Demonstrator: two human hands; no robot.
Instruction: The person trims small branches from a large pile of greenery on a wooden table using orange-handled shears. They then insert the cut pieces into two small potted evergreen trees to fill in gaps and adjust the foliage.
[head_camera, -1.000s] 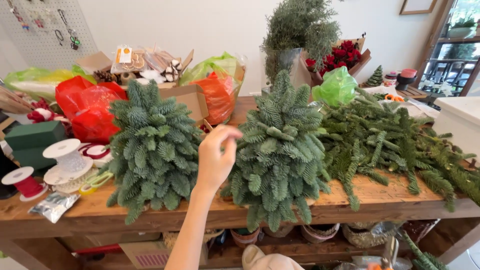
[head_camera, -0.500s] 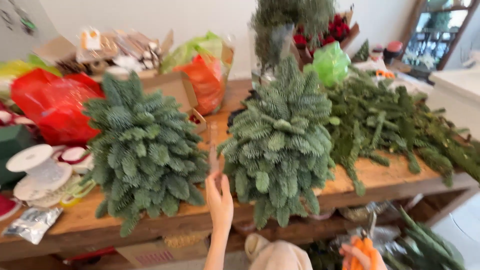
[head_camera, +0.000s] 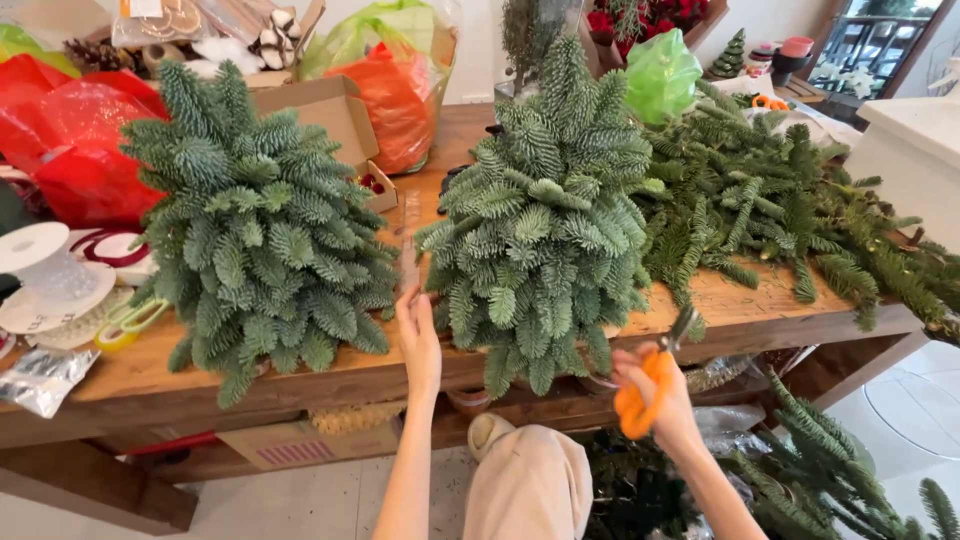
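The right fir bundle (head_camera: 545, 210) stands upright on the desk (head_camera: 120, 375), its long axis running from the near edge to the far side. The right hand (head_camera: 655, 395), grip clenched on orange scissors (head_camera: 640, 400), sits just below its near right edge. The left hand (head_camera: 418, 335), flat and released, rises between it and the left fir bundle (head_camera: 255, 215).
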